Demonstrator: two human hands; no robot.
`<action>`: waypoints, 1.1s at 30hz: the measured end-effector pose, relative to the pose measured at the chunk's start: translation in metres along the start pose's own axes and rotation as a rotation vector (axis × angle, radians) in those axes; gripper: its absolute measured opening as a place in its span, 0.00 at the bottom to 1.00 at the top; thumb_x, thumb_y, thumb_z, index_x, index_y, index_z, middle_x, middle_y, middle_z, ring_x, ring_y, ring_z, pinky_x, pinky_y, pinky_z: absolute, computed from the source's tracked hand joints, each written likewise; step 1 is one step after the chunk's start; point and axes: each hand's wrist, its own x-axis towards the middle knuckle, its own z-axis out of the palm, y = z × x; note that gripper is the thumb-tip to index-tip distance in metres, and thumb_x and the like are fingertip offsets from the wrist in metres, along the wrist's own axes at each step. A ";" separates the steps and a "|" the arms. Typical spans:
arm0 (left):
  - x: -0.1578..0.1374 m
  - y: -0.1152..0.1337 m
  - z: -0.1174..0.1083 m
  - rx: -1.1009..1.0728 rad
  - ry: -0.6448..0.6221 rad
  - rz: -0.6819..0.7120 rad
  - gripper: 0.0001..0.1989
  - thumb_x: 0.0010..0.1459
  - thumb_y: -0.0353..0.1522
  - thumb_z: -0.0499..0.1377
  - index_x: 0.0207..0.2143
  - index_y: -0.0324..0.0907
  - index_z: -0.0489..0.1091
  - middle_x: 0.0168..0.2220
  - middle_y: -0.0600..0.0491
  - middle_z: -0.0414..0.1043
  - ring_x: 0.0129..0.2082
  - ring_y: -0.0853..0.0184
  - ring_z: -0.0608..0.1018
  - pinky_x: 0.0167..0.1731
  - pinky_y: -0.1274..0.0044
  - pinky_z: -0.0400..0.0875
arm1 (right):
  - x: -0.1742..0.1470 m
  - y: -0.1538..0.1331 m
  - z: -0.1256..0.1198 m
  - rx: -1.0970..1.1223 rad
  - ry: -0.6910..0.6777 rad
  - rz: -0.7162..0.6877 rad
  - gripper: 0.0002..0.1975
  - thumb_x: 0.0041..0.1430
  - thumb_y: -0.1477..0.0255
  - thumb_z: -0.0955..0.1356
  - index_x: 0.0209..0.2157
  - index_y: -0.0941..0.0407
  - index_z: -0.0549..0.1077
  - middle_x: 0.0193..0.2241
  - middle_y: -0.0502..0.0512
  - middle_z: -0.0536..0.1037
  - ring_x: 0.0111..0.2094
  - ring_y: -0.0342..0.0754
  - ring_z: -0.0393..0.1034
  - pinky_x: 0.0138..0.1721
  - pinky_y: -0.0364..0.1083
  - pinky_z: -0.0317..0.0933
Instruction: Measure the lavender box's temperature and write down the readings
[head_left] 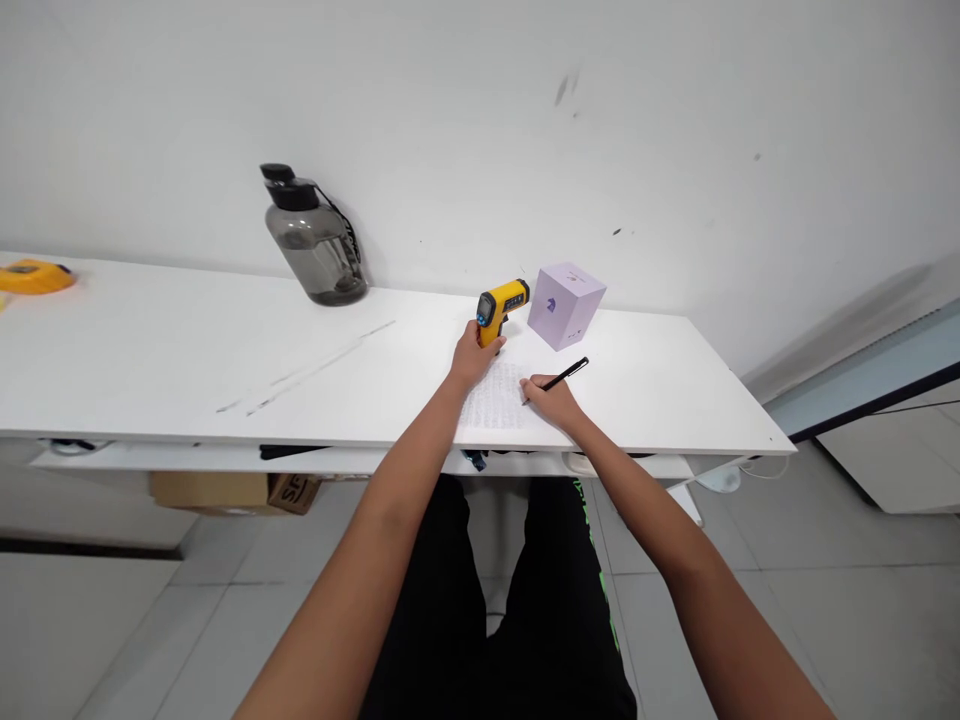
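My left hand (475, 355) is wrapped round the handle of a yellow and black infrared thermometer (501, 306), holding it upright over the white table (187, 350). Between my fingers and thumb, my right hand (551, 402) grips a black pen (570, 371), its tip down at a sheet of paper (491, 400). Dense rows of small marks cover the paper, too fine to read. Just behind my hands stands a pale purple box (564, 305) with a dark emblem on its side.
A large grey water bottle (319, 245) with a black lid stands by the wall, left of my hands. Further left lies a yellow-orange object (36, 277), partly cut off. Below the tabletop are a shelf (225, 458) and a cardboard box (217, 492).
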 end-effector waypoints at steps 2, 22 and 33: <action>0.000 -0.001 0.000 -0.014 -0.003 -0.003 0.20 0.52 0.39 0.67 0.43 0.45 0.64 0.43 0.51 0.75 0.40 0.65 0.79 0.38 0.73 0.73 | 0.000 0.000 -0.001 0.008 0.016 -0.002 0.18 0.57 0.61 0.65 0.17 0.54 0.70 0.19 0.49 0.74 0.27 0.46 0.67 0.34 0.44 0.59; -0.002 0.003 -0.001 0.047 0.014 0.017 0.20 0.52 0.36 0.67 0.44 0.45 0.64 0.46 0.48 0.73 0.44 0.63 0.77 0.41 0.70 0.74 | 0.002 0.001 -0.002 0.009 -0.001 0.003 0.18 0.57 0.62 0.65 0.16 0.54 0.70 0.19 0.49 0.75 0.26 0.46 0.68 0.32 0.44 0.58; -0.003 0.004 0.000 0.007 0.044 0.024 0.37 0.53 0.37 0.67 0.62 0.50 0.55 0.47 0.49 0.71 0.47 0.64 0.76 0.43 0.72 0.74 | 0.003 0.004 0.000 -0.003 0.062 -0.005 0.19 0.58 0.61 0.64 0.16 0.53 0.68 0.19 0.49 0.73 0.26 0.46 0.67 0.32 0.45 0.58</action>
